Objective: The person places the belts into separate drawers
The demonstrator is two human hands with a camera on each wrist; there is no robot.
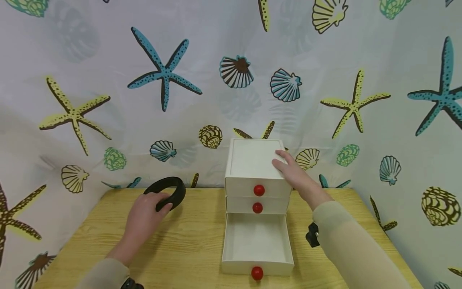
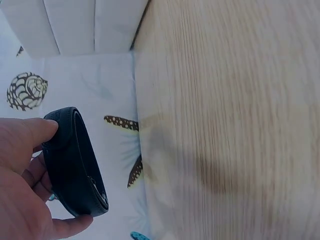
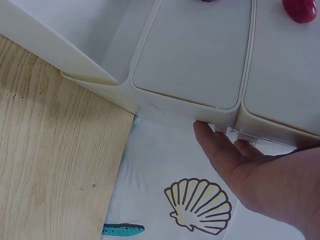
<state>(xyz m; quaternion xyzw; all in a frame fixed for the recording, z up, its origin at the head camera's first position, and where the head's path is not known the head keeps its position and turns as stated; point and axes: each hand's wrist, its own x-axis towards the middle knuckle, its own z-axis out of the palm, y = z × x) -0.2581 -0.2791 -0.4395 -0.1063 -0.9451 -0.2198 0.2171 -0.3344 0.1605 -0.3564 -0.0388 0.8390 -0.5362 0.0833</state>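
Note:
My left hand (image 1: 149, 214) grips a coiled black belt (image 1: 177, 196), held above the table at the left. In the left wrist view the belt (image 2: 72, 165) looks like stitched leather, with a bit of metal inside its loop. Thumb and fingers pinch its two edges. A white chest of three small drawers (image 1: 254, 158) with round red knobs stands at the centre. Its bottom drawer (image 1: 258, 237) is pulled out and bare inside; the upper two are closed. My right hand (image 1: 294, 172) rests against the chest's upper right side, fingers extended, its fingertips (image 3: 202, 130) touching the side wall in the right wrist view.
Wooden table (image 1: 195, 241) under everything. A white cloth (image 1: 202, 24) printed with starfish and shells hangs behind and along both sides. The open drawer juts toward the front, its red knob (image 1: 257, 273) foremost.

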